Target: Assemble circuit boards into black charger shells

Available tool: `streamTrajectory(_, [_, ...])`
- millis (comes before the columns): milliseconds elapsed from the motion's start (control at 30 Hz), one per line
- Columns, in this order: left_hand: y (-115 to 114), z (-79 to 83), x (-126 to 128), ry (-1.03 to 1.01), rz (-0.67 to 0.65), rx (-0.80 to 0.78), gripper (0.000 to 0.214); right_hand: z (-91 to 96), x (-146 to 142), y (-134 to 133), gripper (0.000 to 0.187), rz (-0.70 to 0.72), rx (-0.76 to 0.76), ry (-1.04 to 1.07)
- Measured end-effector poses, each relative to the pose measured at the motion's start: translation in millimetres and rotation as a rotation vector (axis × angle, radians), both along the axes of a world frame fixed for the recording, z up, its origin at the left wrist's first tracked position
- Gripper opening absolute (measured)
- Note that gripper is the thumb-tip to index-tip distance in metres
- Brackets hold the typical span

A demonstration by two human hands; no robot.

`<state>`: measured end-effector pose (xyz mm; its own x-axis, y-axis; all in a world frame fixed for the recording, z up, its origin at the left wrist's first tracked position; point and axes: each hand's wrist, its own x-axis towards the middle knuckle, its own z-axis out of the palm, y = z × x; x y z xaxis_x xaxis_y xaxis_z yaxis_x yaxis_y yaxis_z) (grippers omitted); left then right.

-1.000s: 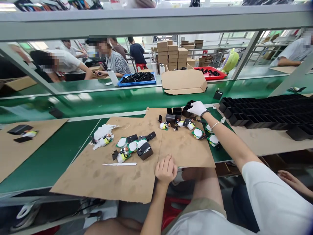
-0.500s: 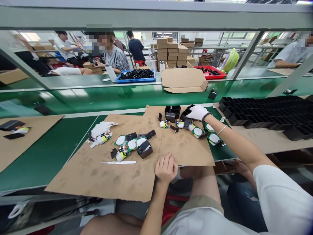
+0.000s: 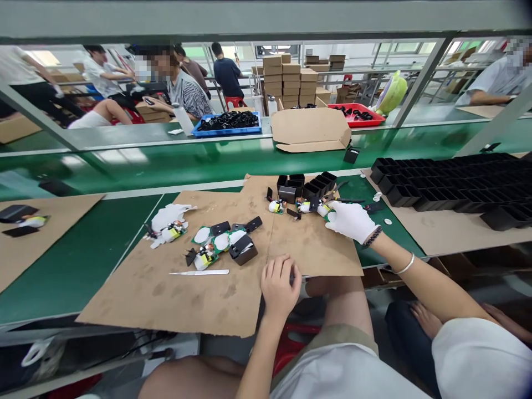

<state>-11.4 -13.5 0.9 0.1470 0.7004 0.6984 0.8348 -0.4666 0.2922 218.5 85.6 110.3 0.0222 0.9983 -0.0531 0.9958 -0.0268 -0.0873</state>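
Observation:
My right hand (image 3: 353,220), in a white glove with a dark beaded bracelet at the wrist, is over the right side of the cardboard sheet. Its fingers are closed round the edge of a green circuit board (image 3: 331,215), mostly hidden under the glove. My bare left hand (image 3: 281,281) rests palm down at the sheet's front edge, fingers a little bent and slightly apart, holding nothing. Left of it lie several circuit boards with white discs (image 3: 221,241), a black case (image 3: 243,250) and white tweezers (image 3: 199,272). Behind the right hand stand black open boxes (image 3: 319,185).
Many black boxes (image 3: 440,185) stand in rows on cardboard at the right. A torn white wrapper (image 3: 170,216) lies at the left. Beyond the green belt are a blue tray (image 3: 228,123) and a red tray (image 3: 358,115). A co-worker's knee (image 3: 411,343) is close on my right.
My right hand has left the black boxes and come nearer to me, onto the circuit boards. Dark thin tools now show behind it. My left hand stays at the sheet's edge.

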Motion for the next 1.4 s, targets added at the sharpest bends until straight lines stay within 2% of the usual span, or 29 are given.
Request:
streamTrajectory(100, [1,1.5,1,0.005,0.005,-0.005,0.008,-2.8,5,-9,0.048,-0.028,0.065,0.087])
streamTrajectory(167, [2,2.2,1,0.002,0.012,-0.008,0.008,-3.0,10,-11,0.055,0.039,0.089,0.42])
streamTrajectory(267, [3,2.8,2,0.001,0.043,-0.005,0.01,-12.1,13,-10,0.06,0.19,0.018,1.123])
streamTrajectory(300, [3,3.0,3,0.003,0.053,-0.005,0.011,-17.7,13,-9,0.06,0.216,-0.019,1.26])
streamTrajectory(367, [4,3.4,3,0.006,0.062,-0.008,0.012,-30.0,12,-9,0.055,0.24,-0.05,1.32])
streamTrajectory(500, [4,4.7,3,0.003,0.053,-0.013,0.01,-44.3,15,-18,0.043,0.254,0.016,1.075])
streamTrajectory(633, [5,6.3,4,-0.003,0.072,-0.041,0.01,-44.4,17,-27,0.046,0.278,0.139,0.713])
streamTrajectory(800, [7,7.2,7,0.004,0.114,-0.014,0.01,-45.8,10,-22,0.047,0.37,0.173,0.365])
streamTrajectory(933, [6,5.4,8,0.011,0.114,-0.035,0.011,-30.1,25,-19,0.034,0.314,0.183,0.055])
streamTrajectory(1000, [4,5.2,9,0.014,0.132,-0.068,0.011,-16.6,34,-20,0.035,0.243,0.195,-0.067])
streamTrajectory(1067, [3,8.7,10,0.025,0.17,-0.13,0.011,-3.9,36,-20,0.038,0.224,0.246,-0.104])
streamTrajectory(1167, [7,25.5,11,0.042,0.191,-0.345,0.011,7.2,15,-11,0.037,0.296,0.296,0.007])
streamTrajectory(1267, [20,54.1,10,-0.023,0.087,-0.607,0.015,8.4,-25,8,0.036,0.393,0.199,0.065])
streamTrajectory(1333, [32,75.1,9,-0.041,0.071,-0.672,0.018,6.5,-52,20,0.033,0.443,0.143,0.043])
streamTrajectory(1400, [45,95.2,9,-0.008,0.109,-0.637,0.023,4.0,-74,30,0.03,0.479,0.13,0.035])
